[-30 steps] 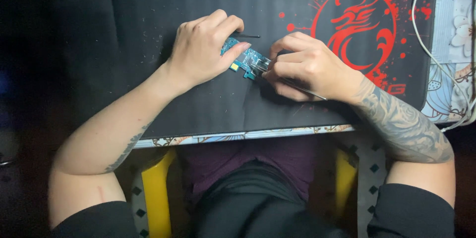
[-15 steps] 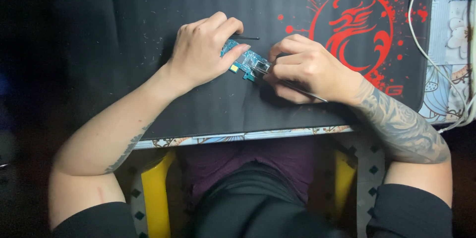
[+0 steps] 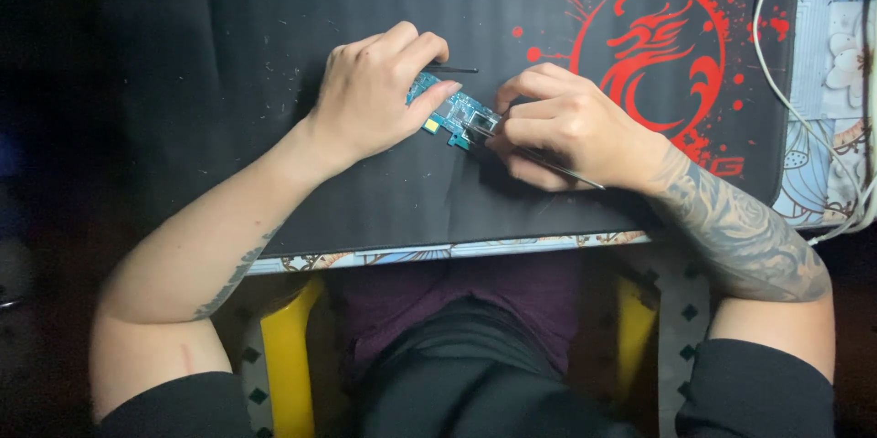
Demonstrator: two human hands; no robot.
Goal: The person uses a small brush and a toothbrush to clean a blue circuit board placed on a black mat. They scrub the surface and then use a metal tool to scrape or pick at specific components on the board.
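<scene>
The small teal-blue printed circuit board [image 3: 450, 112] lies flat near the middle of the black desk mat with a red dragon emblem [image 3: 274, 18], which covers most of the bench; the left hand [image 3: 375, 100] pins the board down, fingers curled over its far edge and the thumb pressed along its near edge; the right hand [image 3: 566, 127] has its fingers pressed together in a pinch around a thin metal tool, probably fine tweezers [image 3: 548, 164], whose tip meets the silvery shielded part at the board's right end. The step in hand looks like fine work on a component or shield at that end of the board, prying or lifting it; judging from the grip, the next move calls for a steady, slight lever of the tip while the left hand keeps the board from sliding or tipping.

Much is hard to make out; the tool's tip is hidden under the right fingers, so whether it grips a part or only touches one cannot be told; a thin dark rod [image 3: 454, 69] shows beyond the left fingers, its other end covered by them; the left part of the scene is lost in darkness; white cables [image 3: 776, 82] run off the top edge at the right.
</scene>
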